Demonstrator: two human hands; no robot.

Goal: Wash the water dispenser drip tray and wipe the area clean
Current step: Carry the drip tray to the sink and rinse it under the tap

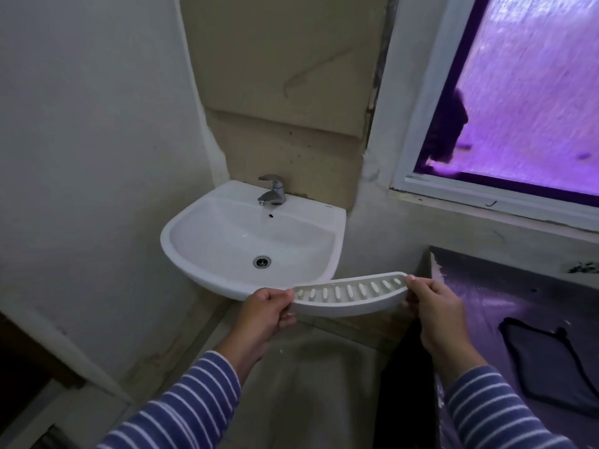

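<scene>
- Before the sink, my left grip and right grip clamp the drip tray by its ends.
- Tray lies crosswise; sink sits ahead-left, nearer my left grip.

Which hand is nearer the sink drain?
Left. The left hand grips the drip tray in front of the drain; the right hand holds its other end, right of the sink.

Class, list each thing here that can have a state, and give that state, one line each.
Drip tray: held in the air by both ends, slotted side up.
Left hand: grips the tray's left end.
Right hand: grips the tray's right end.
Sink: drain unplugged.
Tap: whether it runs, cannot tell.
Cloth: spread flat on the counter.
</scene>
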